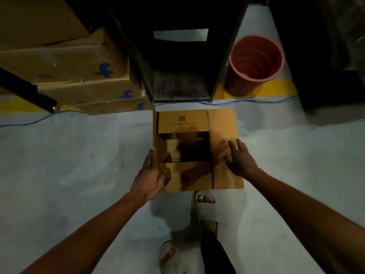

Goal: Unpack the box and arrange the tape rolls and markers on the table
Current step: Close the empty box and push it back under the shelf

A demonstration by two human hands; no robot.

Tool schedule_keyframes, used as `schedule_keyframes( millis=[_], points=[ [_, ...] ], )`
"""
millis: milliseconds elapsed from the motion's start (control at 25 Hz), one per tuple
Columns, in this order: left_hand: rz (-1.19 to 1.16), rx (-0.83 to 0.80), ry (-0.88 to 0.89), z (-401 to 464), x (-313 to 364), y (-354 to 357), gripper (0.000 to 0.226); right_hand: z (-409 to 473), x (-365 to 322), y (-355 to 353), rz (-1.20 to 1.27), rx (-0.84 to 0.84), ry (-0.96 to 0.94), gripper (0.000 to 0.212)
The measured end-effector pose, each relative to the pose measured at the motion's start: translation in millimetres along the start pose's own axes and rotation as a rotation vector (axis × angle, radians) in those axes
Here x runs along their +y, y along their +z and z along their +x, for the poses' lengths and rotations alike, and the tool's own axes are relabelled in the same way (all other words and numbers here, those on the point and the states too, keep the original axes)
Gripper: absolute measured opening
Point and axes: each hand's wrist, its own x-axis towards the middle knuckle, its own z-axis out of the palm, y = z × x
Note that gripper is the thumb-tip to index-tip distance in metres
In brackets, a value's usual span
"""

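Note:
A brown cardboard box [223, 125] stands on the grey floor in front of me with its top flaps partly open. Its inside is dark and I cannot make out any tape rolls or markers. My left hand [150, 175] lies against the box's left side with straight fingers at the left flap's edge. My right hand [240, 159] hovers over or rests on the right flap, which is folded outward, with fingers spread and relaxed. Neither hand holds anything.
Stacked cardboard boxes [79, 62] with blue logos fill the left back. A dark metal rack [180, 56] stands behind the box, with a pink bucket [254, 62] to its right. A blue cable [256, 102] runs along the floor. My sandalled feet [204, 204] are close below the box.

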Motion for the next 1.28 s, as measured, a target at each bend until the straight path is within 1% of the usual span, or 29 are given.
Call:
schedule_keyframes(
  millis=[160,280,400,520,680,800,880,1000,1080,1200,1280],
  points=[
    [0.020,-0.023,0.050,12.4,21.8,25.5,0.083,-8.1,28.0,12.9,0.054,-0.033,0.087,0.079],
    [-0.004,-0.079,0.028,27.0,33.0,51.4,0.081,-6.9,46.4,27.6,0.144,-0.113,0.123,0.088],
    [-0.017,-0.172,-0.006,42.9,36.1,74.1,0.078,-3.0,55.6,42.0,0.235,-0.188,0.095,0.096],
    [-0.019,-0.227,-0.043,57.8,32.4,82.5,0.077,-0.2,55.7,49.1,0.285,-0.183,0.041,0.100],
    [-0.001,-0.275,-0.012,65.0,24.4,72.2,0.074,-7.6,42.5,46.8,0.282,-0.015,-0.027,0.092],
    [-0.011,-0.246,0.010,60.6,22.2,62.5,0.070,-21.2,30.7,43.7,0.277,0.057,-0.055,0.086],
    [-0.008,-0.206,-0.004,53.6,23.5,60.1,0.070,-34.1,17.5,38.8,0.350,0.140,-0.079,0.081],
    [-0.005,-0.176,-0.018,38.6,23.0,63.3,0.072,-54.7,-10.2,29.9,0.514,0.239,-0.182,0.069],
    [-0.004,-0.164,-0.009,31.1,15.7,67.7,0.073,-62.8,-28.6,30.7,0.504,0.219,-0.248,0.063],
    [0.037,-0.150,-0.018,26.3,0.1,74.8,0.071,-59.2,-51.2,51.9,0.332,0.121,-0.367,0.059],
    [0.079,-0.133,-0.065,25.5,-8.6,79.0,0.068,-49.9,-59.9,75.4,0.224,0.045,-0.403,0.063]
  ],
)
